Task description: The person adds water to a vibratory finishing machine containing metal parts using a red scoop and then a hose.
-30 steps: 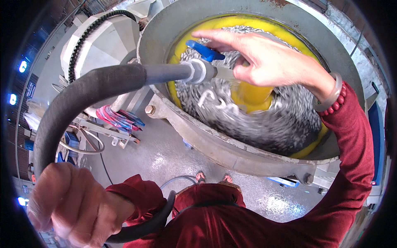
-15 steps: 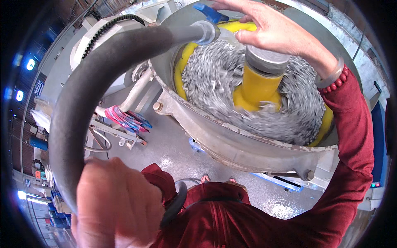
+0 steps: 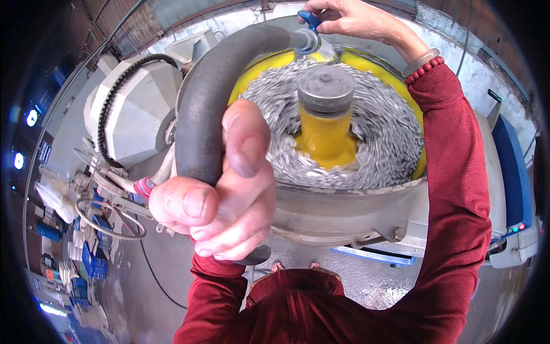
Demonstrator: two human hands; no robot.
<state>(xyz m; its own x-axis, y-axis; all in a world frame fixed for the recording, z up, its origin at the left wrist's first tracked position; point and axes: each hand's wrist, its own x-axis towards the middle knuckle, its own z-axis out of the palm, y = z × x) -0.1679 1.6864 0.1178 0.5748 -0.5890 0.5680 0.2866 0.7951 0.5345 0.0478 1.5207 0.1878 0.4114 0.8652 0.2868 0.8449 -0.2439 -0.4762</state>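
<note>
My left hand (image 3: 238, 200) is closed round a thick black hose (image 3: 200, 114) in front of the tub. The hose arches up and away to a metal end fitting (image 3: 309, 41) over the tub's far rim. At that fitting my right hand (image 3: 355, 22) pinches a blue valve handle (image 3: 310, 20) between thumb and fingers. Below lies a round vibratory tub with a yellow lining (image 3: 395, 80), holding a blurred, swirling mass of small grey metal-like pieces (image 3: 395, 135). A yellow centre post (image 3: 325, 135) with a grey metal cap (image 3: 325, 86) rises from its middle.
A pale, many-sided drum (image 3: 134, 109) with a black toothed belt stands left of the tub. Blue crates (image 3: 94, 261) and other goods sit farther left. A dark cable (image 3: 152, 266) trails over the wet floor. A blue panel (image 3: 511, 172) stands at the right.
My left hand has risen toward the tub with the hose. My right hand has moved farther back, from over the post to the blue valve handle, which it now grips.
</note>
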